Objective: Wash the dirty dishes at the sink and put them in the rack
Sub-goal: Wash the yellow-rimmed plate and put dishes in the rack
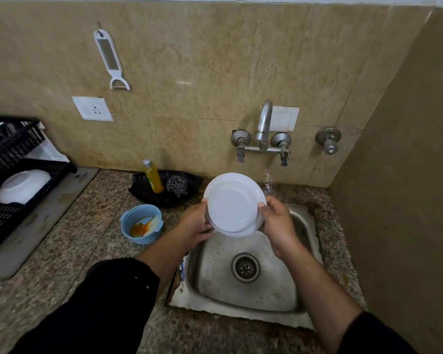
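You hold a white plate (232, 204) between both hands, tilted up with its face towards you, above the far edge of the sink (274, 284). Your left hand (193, 226) grips the plate's left rim with fingers curled behind it, and your right hand (278, 226) grips the right rim with the thumb on the front. The tap (264, 121) stands just beyond the plate, and no stream of water shows from it.

No food marks show on the plate's face, so it looks washed or close to it; whether it has had its rinse cannot be told. Its next place is the black dish rack (16, 149), well off to the left of your left hand, where one white bowl (23, 186) already lies upside down, so at least one dish seems done.

Work remains: just to the left of your left hand a blue bowl (141, 223) sits on the counter with orange residue inside, not yet washed. Beyond that hand, a bottle of yellow dish soap (152, 176) and a steel scrubber (177, 186) rest on a black tray (143, 185), ready for it
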